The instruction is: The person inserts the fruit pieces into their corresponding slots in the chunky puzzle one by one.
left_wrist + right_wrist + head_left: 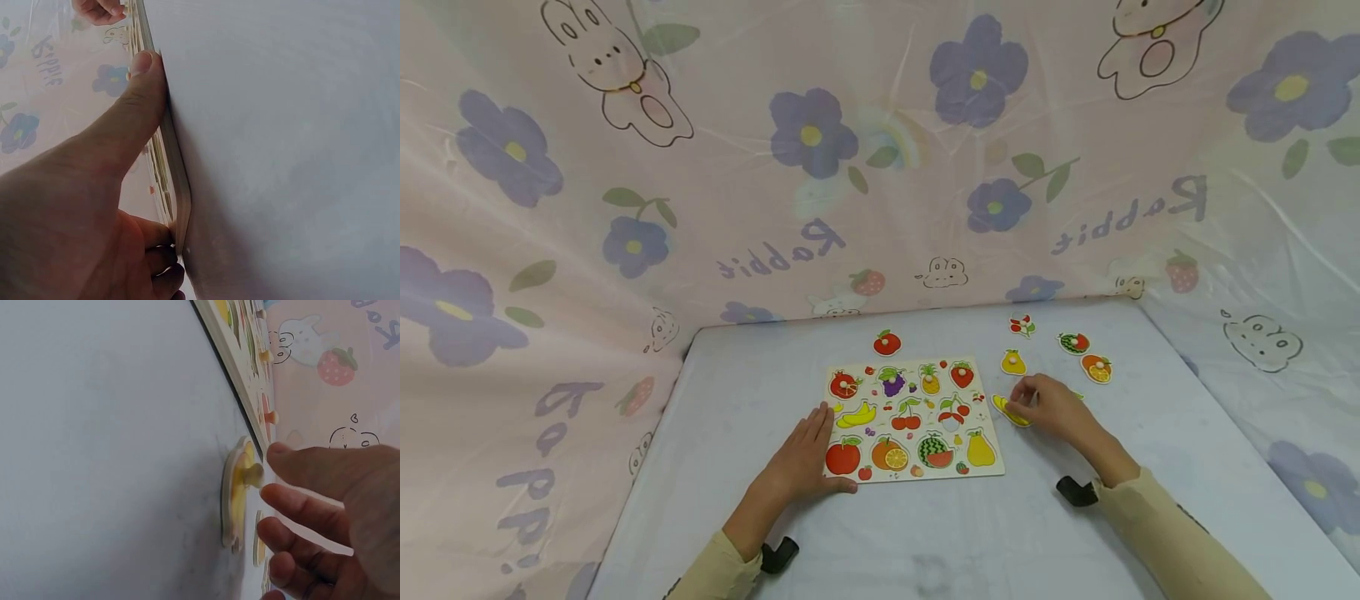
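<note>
A cream fruit puzzle board (917, 437) lies flat on the table. My left hand (805, 454) braces its near left corner, straight fingers along the left side and thumb (140, 94) against the front edge. Right of the board, my right hand (1051, 407) is over a loose banana piece (1011, 412). In the right wrist view the thumb and fingertips are just short of the wooden knob (253, 476) on that yellow piece, with a gap showing. Pomegranate (844, 384), grape (892, 382), pineapple (930, 380) and strawberry (962, 374) pieces sit in the board's back row.
Behind the board lies an apple piece (887, 342). Pear (1013, 362), cherry-like (1022, 325), watermelon (1073, 342) and orange (1097, 368) pieces lie at the back right. Something small and green is mostly hidden behind my right hand. A printed curtain (880, 208) encloses the table's back and sides.
</note>
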Action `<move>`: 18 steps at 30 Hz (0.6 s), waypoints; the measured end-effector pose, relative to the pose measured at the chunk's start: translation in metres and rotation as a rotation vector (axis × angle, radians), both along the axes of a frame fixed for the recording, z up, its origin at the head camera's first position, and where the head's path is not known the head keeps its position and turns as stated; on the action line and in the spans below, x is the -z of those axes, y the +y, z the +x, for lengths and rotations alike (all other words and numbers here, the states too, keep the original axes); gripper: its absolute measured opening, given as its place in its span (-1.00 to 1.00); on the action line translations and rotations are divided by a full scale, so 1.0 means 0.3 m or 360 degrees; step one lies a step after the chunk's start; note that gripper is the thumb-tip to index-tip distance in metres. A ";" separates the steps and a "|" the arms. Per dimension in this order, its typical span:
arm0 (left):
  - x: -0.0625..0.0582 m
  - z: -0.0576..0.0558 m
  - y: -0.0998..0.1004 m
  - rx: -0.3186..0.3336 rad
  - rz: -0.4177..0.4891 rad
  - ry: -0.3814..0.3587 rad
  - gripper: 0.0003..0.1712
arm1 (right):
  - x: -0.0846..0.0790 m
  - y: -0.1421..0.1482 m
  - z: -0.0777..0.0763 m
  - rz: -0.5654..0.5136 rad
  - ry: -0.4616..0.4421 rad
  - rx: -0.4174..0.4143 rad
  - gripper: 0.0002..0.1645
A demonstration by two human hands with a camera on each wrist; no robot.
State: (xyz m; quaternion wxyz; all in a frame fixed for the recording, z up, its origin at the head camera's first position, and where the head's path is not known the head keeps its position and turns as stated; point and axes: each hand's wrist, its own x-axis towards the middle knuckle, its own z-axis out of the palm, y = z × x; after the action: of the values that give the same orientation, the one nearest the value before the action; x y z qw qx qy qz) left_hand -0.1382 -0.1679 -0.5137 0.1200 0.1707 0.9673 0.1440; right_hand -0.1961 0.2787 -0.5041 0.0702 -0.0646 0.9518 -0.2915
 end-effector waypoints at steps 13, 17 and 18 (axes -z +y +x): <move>-0.014 0.009 0.007 -0.0017 0.0004 -0.0021 0.51 | 0.025 0.009 0.021 0.0006 0.0014 -0.0011 -0.79; -0.017 0.006 0.008 -0.0020 -0.0009 -0.0024 0.51 | 0.028 0.009 0.018 -0.0003 0.0006 -0.0005 -0.78; -0.018 0.005 0.008 -0.0020 -0.0012 -0.0026 0.51 | 0.029 0.009 0.017 -0.0001 0.0006 -0.0008 -0.78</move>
State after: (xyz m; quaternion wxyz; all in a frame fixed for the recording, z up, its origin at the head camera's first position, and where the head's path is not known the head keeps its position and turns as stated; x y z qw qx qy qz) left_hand -0.1368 -0.1656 -0.5085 0.1275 0.1630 0.9679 0.1423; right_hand -0.1910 0.2814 -0.5129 0.0692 -0.0675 0.9516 -0.2917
